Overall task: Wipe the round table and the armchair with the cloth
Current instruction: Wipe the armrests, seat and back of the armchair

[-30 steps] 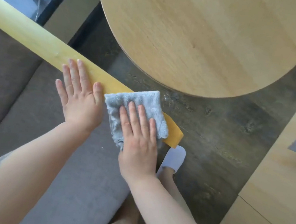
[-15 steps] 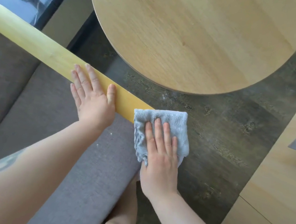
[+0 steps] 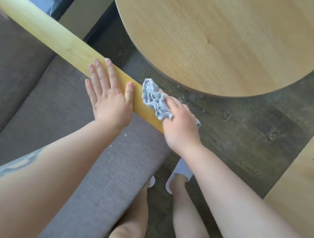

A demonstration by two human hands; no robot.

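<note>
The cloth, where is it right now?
The cloth is bunched in the right hand at the near end of the armrest, just right of the left hand.

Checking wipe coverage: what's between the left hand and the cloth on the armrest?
Head view: only a short bare strip of the yellow wooden armrest separates the flat left hand from the bunched grey-blue cloth held in the right hand.
</note>
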